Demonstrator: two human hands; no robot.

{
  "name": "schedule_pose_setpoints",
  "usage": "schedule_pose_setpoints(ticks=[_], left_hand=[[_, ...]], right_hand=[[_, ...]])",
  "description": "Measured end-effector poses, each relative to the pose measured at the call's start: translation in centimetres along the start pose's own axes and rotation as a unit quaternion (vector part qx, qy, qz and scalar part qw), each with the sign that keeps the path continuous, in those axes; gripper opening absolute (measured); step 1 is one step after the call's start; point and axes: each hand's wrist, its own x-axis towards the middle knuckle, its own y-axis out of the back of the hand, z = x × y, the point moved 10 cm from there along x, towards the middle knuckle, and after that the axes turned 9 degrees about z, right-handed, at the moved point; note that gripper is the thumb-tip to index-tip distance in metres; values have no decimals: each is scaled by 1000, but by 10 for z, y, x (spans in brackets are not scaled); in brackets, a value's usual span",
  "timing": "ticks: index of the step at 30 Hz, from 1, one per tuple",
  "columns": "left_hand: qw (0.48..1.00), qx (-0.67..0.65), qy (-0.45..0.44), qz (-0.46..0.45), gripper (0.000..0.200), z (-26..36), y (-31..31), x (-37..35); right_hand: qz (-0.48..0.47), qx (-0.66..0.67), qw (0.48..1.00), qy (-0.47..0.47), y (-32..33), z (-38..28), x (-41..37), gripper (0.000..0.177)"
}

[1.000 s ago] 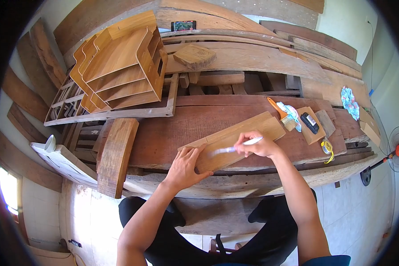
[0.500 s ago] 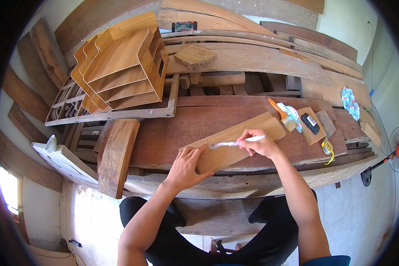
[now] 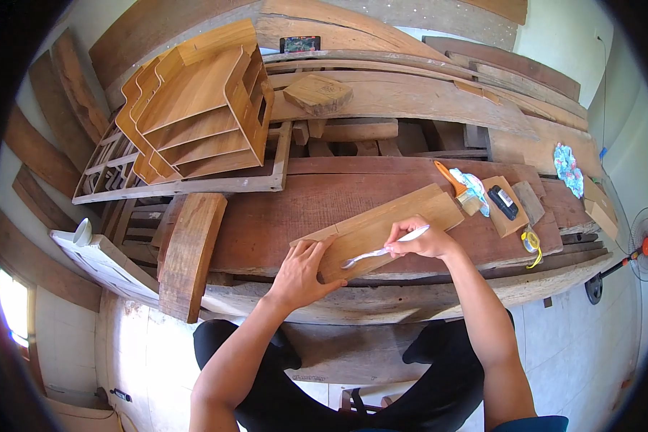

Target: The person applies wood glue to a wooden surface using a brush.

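A flat light-brown wooden piece, with a seam along its length, lies slanted on the dark reddish plank. My left hand rests on its left end, fingers spread and thumb stretched along the lower edge. Between the fingertips of my right hand is a slim white toothbrush, its head down at the wood's surface just right of my left hand. Beyond the wooden piece's right end lies a paintbrush with an orange handle, next to a crumpled blue patterned cloth.
A wooden tiered organizer stands at the back left. To the right are a small box with a black object on it, a yellow tape measure and a second cloth. A thick timber block juts out front left.
My right hand has moved the toothbrush head down toward the near edge of the wooden piece. The left hand stays in place.
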Motion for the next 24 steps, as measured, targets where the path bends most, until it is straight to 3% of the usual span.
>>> schedule_pose_setpoints(ticks=[1, 4, 7, 10, 13, 16, 19, 22, 24], left_hand=[[1000, 5, 0, -1, 97, 0, 0, -1], [1000, 10, -3, -3, 98, 1, -1, 1], [1000, 7, -1, -1, 98, 0, 0, 0], [1000, 10, -5, 2, 98, 1, 0, 0], [1000, 8, -13, 10, 97, 1, 1, 0], [1000, 8, -19, 15, 96, 2, 1, 1], [1000, 3, -19, 13, 96, 2, 1, 0], [1000, -2, -20, 8, 96, 2, 0, 1], [1000, 4, -12, 14, 96, 2, 1, 1]], right_hand=[[23, 66, 997, -42, 2, 6, 0, 16], [111, 60, 992, -26, 14, 6, -1, 16], [45, 41, 998, -32, 4, 6, 0, 17], [125, 40, 991, -37, 13, 10, 0, 16], [11, 32, 999, -26, -2, 2, 1, 16], [116, 44, 991, -41, 9, 6, -1, 18], [14, 28, 999, -19, -8, 2, 3, 17], [114, 41, 993, -16, 1, 4, 2, 16], [45, 34, 998, -21, -5, 1, 4, 16]])
